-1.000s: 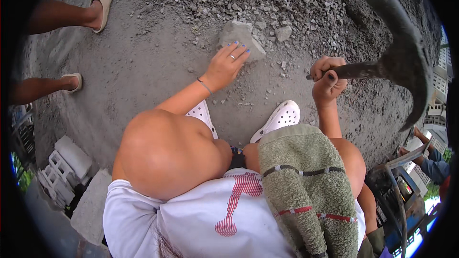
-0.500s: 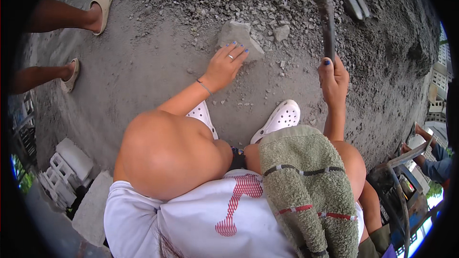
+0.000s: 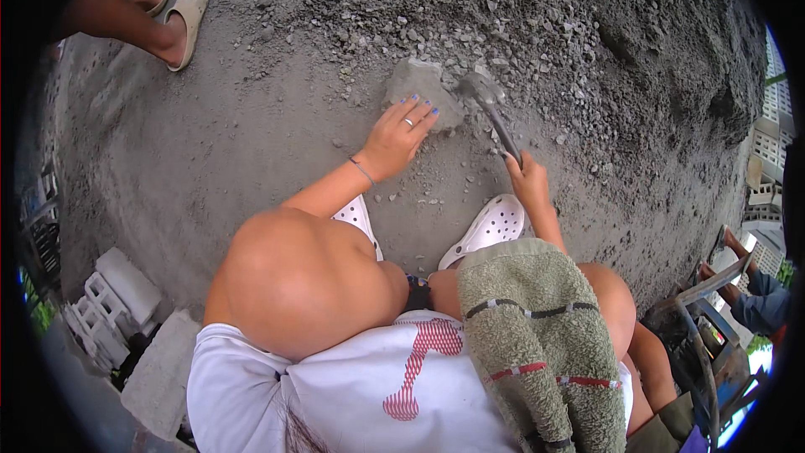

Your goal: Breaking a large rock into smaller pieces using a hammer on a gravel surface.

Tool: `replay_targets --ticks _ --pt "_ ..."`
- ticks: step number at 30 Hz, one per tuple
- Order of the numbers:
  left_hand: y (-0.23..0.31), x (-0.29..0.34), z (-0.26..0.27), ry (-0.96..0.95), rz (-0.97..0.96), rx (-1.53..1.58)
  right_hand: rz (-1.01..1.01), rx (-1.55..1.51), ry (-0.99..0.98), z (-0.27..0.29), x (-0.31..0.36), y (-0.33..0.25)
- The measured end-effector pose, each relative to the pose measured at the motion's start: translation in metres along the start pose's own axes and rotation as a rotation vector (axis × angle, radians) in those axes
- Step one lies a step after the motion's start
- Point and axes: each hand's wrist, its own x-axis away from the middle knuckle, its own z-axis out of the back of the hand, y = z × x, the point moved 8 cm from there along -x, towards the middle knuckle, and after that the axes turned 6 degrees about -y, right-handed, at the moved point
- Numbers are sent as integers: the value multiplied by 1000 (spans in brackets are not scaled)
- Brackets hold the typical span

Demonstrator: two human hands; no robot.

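Grey, dusty ground (image 3: 268,151) fills most of the view, packed fairly smooth on the left and in the middle, and scattered with pebbles. Toward the top it roughens into loose gravel (image 3: 545,42), which runs on into a darker, coarser mound (image 3: 671,59) on the upper right. Hollow concrete blocks (image 3: 99,315) stand at the lower left edge, with a pale slab (image 3: 159,369) just beside them. More pale blocks (image 3: 770,151) line the right rim, above a worn metal frame (image 3: 700,292). Near that frame is someone in blue clothing (image 3: 763,306), and at the upper left another person's leg (image 3: 126,21) ends in a beige clog (image 3: 192,13).

On the ground at the near edge of the gravel sits a lump of grey stone (image 3: 415,80). The left hand (image 3: 400,136) rests its spread fingers on the stone's near side, not gripping it. The right hand (image 3: 529,182) is closed around the handle of a hammer (image 3: 505,130), whose head is at the stone's right side; blur makes it hard to say whether they touch. White clogs (image 3: 499,228) are planted on the ground below, and a green towel (image 3: 537,327) drapes over the right thigh.
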Motion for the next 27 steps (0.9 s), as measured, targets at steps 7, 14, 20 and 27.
replay_targets --ticks 7,14,20,27 --pt "-1 -8 8 42 10 5 322 -379 212 108 5 -87" --pt "4 -10 12 42 -11 10 660 -578 386 101 25 -69" --pt "-5 -14 6 46 -2 -6 10 -75 21 -7 -13 -3" --pt "3 -9 6 53 -23 19 110 -115 57 66 -6 -66"
